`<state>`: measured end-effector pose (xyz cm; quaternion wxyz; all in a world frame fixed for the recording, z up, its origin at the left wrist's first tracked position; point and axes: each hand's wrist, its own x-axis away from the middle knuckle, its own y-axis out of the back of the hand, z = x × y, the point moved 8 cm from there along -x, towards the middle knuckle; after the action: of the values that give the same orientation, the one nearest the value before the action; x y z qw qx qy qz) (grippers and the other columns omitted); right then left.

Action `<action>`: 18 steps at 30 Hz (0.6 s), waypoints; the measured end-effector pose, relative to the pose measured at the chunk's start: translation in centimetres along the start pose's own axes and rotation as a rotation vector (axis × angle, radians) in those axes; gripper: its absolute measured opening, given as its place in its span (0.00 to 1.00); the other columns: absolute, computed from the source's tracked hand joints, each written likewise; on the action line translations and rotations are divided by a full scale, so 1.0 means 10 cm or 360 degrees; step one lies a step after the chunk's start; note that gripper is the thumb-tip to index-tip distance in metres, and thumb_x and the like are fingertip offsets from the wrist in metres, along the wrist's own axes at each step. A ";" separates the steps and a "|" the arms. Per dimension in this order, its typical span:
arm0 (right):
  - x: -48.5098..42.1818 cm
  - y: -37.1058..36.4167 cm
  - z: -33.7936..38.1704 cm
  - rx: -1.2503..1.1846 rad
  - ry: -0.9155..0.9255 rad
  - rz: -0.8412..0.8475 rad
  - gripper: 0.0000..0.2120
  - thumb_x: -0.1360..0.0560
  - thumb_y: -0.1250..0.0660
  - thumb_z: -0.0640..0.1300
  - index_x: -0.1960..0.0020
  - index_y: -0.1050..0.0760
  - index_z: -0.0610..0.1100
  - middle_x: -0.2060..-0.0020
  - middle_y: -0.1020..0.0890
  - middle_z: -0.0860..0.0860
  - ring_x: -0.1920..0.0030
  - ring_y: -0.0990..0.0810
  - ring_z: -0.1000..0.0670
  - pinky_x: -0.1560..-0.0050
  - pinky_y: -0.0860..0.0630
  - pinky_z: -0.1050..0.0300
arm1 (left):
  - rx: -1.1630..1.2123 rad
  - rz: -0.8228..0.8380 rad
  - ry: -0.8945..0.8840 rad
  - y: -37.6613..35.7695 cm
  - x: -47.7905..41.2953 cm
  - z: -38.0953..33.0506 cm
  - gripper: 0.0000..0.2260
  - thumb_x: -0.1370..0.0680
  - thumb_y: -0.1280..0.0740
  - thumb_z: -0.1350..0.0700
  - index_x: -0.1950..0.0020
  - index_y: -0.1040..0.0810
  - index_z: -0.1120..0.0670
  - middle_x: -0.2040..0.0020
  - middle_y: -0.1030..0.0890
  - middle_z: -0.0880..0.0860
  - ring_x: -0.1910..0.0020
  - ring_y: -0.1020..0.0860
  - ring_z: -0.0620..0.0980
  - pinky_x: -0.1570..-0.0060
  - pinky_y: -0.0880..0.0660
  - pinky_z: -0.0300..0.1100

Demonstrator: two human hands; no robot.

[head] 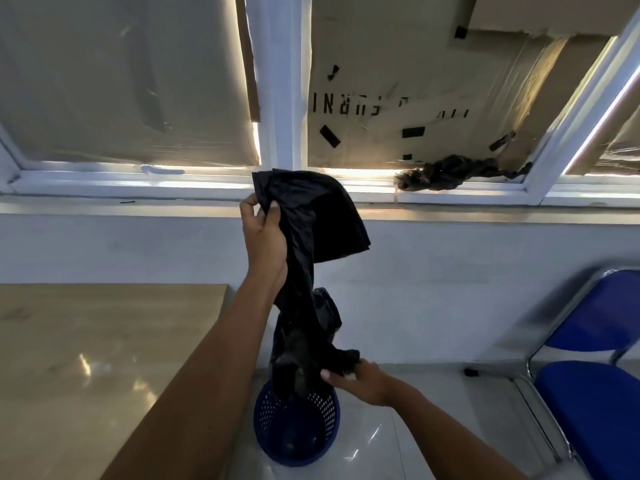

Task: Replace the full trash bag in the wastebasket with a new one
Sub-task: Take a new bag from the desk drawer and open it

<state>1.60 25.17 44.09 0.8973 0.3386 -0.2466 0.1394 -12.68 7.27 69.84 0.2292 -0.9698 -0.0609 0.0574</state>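
Hiding part of the wastebasket (294, 431), black bag (311, 237) hangs

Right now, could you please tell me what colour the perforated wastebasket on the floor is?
Dark blue; the wastebasket shows best in the head view.

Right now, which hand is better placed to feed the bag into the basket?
Right hand: it pinches the black bag low, just above the blue wastebasket. The left hand holds the top, high up.
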 end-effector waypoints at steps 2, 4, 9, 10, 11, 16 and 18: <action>-0.05 0.14 0.02 -0.0035 0.0020 -0.0213 0.53 0.42 0.39 0.86 0.26 0.30 0.55 0.31 0.25 0.50 0.28 0.28 0.47 0.27 0.31 0.48 | -0.0014 -0.0052 -0.0044 -0.04 -0.04 -0.07 0.08 0.17 0.40 0.60 0.38 0.32 0.53 0.47 0.18 0.50 0.50 0.20 0.46 0.49 0.23 0.39; -0.04 0.35 0.13 -0.0189 0.0135 -0.0517 0.53 0.45 0.36 0.85 0.33 0.31 0.49 0.37 0.28 0.50 0.33 0.28 0.48 0.31 0.28 0.49 | -0.0044 -0.0072 -0.0068 -0.08 -0.06 -0.10 0.08 0.17 0.40 0.60 0.38 0.32 0.53 0.47 0.18 0.50 0.51 0.20 0.45 0.51 0.23 0.38; 0.03 0.67 0.74 -0.0222 0.0599 -0.0896 0.57 0.48 0.28 0.80 0.29 0.45 0.55 0.33 0.37 0.56 0.32 0.36 0.51 0.32 0.31 0.51 | 0.0105 -0.0107 0.0053 -0.11 -0.04 -0.02 0.10 0.17 0.41 0.60 0.36 0.31 0.54 0.47 0.19 0.52 0.50 0.20 0.49 0.51 0.22 0.41; 0.01 0.70 0.86 -0.0107 0.0671 -0.0955 0.61 0.48 0.27 0.80 0.25 0.46 0.54 0.30 0.38 0.55 0.30 0.36 0.50 0.30 0.34 0.50 | 0.0188 -0.0121 0.0116 -0.10 -0.03 0.01 0.10 0.17 0.40 0.60 0.35 0.30 0.54 0.47 0.19 0.54 0.50 0.20 0.50 0.49 0.22 0.44; -0.02 0.70 0.98 0.0058 0.0726 -0.1005 0.64 0.47 0.27 0.80 0.22 0.47 0.53 0.25 0.40 0.53 0.26 0.39 0.49 0.27 0.39 0.47 | 0.0273 -0.0130 0.0184 -0.10 -0.01 0.04 0.10 0.17 0.40 0.60 0.36 0.28 0.53 0.48 0.19 0.55 0.50 0.20 0.52 0.47 0.22 0.47; -0.31 0.52 1.05 0.0764 0.0440 -0.0778 0.34 0.31 0.30 0.70 0.31 0.26 0.53 0.26 0.29 0.52 0.19 0.47 0.45 0.25 0.61 0.28 | 0.0571 -0.0141 0.0254 0.03 0.00 -0.09 0.10 0.18 0.39 0.62 0.39 0.25 0.52 0.51 0.19 0.55 0.51 0.21 0.54 0.47 0.22 0.49; -0.31 0.45 0.87 0.0868 0.0282 -0.0653 0.22 0.27 0.32 0.66 0.39 0.22 0.55 0.37 0.20 0.55 0.22 0.39 0.46 0.26 0.61 0.26 | 0.0597 -0.0196 0.0143 0.21 -0.07 -0.27 0.10 0.19 0.39 0.63 0.39 0.25 0.54 0.51 0.20 0.56 0.50 0.22 0.55 0.44 0.23 0.52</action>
<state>-5.88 22.28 50.49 0.8011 0.5948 -0.0483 0.0458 -12.80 4.14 71.34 0.4112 -0.9062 -0.0982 0.0104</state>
